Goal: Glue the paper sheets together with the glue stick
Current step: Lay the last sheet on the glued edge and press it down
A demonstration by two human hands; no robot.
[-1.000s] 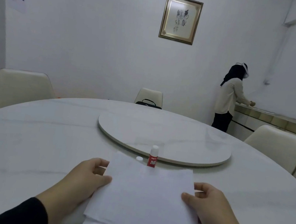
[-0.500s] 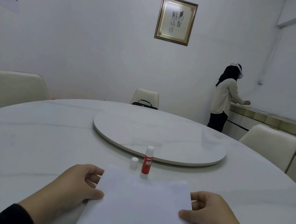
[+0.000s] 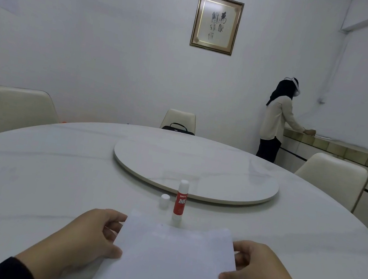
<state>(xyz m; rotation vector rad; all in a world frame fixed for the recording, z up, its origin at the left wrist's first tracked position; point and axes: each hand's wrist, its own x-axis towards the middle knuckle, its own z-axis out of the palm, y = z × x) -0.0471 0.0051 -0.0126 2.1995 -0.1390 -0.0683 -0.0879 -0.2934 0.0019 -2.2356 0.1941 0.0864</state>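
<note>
Left hand (image 3: 88,237) and right hand (image 3: 260,274) each pinch a side edge of the paper sheet (image 3: 170,262), thumbs on top, fingers curled under, held low over the table (image 3: 27,177). Paper looks light, floppy, creases easily; best gripped at both edges. Glue stick (image 3: 180,199) stands uncapped just beyond the sheet's far edge, cap (image 3: 164,201) beside it, left.

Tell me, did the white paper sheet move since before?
Yes. The white paper sheet came toward the person: its far edge hid the red glue stick base, now it lies clear.
</note>
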